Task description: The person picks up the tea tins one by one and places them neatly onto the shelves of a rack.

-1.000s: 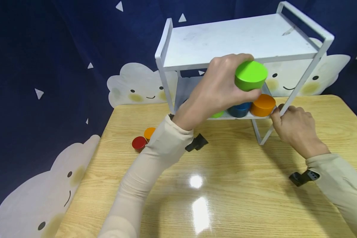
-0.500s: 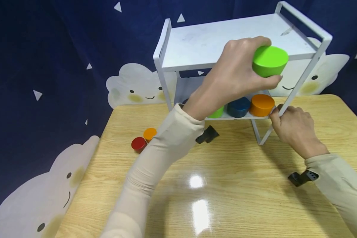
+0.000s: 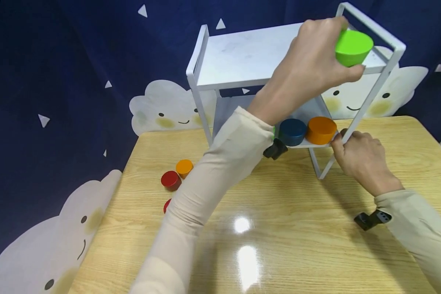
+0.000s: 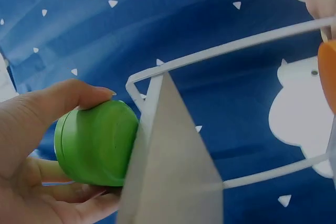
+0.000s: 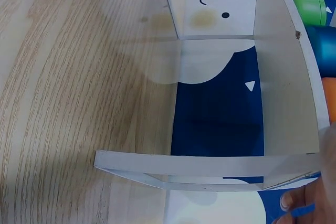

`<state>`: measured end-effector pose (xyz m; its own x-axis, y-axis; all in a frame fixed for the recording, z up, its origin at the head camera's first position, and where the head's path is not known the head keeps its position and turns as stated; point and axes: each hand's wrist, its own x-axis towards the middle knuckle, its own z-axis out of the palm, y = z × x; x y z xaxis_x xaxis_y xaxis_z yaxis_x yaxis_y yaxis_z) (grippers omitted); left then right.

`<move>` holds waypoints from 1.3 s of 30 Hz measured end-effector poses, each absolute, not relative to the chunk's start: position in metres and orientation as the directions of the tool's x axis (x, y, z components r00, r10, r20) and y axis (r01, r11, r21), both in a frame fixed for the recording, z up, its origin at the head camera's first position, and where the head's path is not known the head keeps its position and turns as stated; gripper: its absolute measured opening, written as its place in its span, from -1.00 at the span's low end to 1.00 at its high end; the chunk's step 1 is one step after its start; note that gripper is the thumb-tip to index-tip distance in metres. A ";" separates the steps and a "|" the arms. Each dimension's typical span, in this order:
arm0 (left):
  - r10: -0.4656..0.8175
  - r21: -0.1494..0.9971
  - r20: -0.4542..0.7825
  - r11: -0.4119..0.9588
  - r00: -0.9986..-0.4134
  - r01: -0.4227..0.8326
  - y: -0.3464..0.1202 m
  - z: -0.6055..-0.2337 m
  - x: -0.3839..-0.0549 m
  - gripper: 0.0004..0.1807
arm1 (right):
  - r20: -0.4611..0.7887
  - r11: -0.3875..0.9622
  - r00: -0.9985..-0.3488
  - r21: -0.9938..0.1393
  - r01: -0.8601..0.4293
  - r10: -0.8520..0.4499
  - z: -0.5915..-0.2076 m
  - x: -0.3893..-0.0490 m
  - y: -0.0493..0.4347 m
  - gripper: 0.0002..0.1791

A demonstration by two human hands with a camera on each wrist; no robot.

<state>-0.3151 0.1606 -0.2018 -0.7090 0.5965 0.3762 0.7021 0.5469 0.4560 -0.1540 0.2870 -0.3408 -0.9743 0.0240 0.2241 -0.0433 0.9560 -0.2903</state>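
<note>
My left hand (image 3: 305,63) grips a green round container (image 3: 354,48) from its side, thumb on one side and fingers on the other. It is over the right front part of the white shelf rack's top board (image 3: 246,55). In the left wrist view, the container (image 4: 100,142) is close beside the board's edge. My right hand (image 3: 364,159) holds the rack's right front post at the lower board, next to an orange round container (image 3: 321,130). A dark blue container (image 3: 292,132) sits left of the orange one. A green one (image 5: 307,4) shows beyond them in the right wrist view.
Two red round containers (image 3: 171,180) and an orange one (image 3: 184,168) are on the wooden table (image 3: 290,237) at left, one red partly hidden by my left sleeve. A side rail (image 3: 375,26) rises at the rack's right end. A navy curtain (image 3: 77,61) hangs behind.
My left hand has moved up and to the right with the green container, from in front of the rack to over its top board. My right hand keeps its hold on the rack.
</note>
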 end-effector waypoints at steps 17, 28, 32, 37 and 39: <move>0.610 0.498 0.317 0.545 -0.727 0.675 0.102 -0.144 -0.205 -0.24 | 0.238 0.959 -0.971 -0.269 -0.083 -0.017 -0.342 -0.155 0.285 -0.43; 0.652 0.456 0.315 0.533 -0.690 0.712 0.101 -0.148 -0.209 -0.02 | 0.211 0.939 -0.977 -0.339 -0.060 0.013 -0.338 -0.155 0.287 -0.39; 0.637 0.460 0.309 0.549 -0.706 0.698 0.105 -0.148 -0.209 -0.02 | 0.207 0.938 -0.978 -0.342 -0.053 0.021 -0.338 -0.154 0.288 -0.38; 0.611 0.446 0.314 0.581 -0.727 0.681 0.108 -0.148 -0.208 -0.03 | 0.203 0.936 -0.979 -0.349 -0.048 0.026 -0.338 -0.154 0.288 -0.39; 0.600 0.441 0.315 0.593 -0.735 0.673 0.109 -0.148 -0.207 -0.03 | 0.203 0.936 -0.979 -0.349 -0.048 0.026 -0.338 -0.154 0.289 -0.39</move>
<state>-0.2074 0.1090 -0.1478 -0.7350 0.6004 0.3150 0.6735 0.5930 0.4413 -0.1541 0.2889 -0.3385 -0.9788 0.0257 0.2034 -0.0481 0.9358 -0.3493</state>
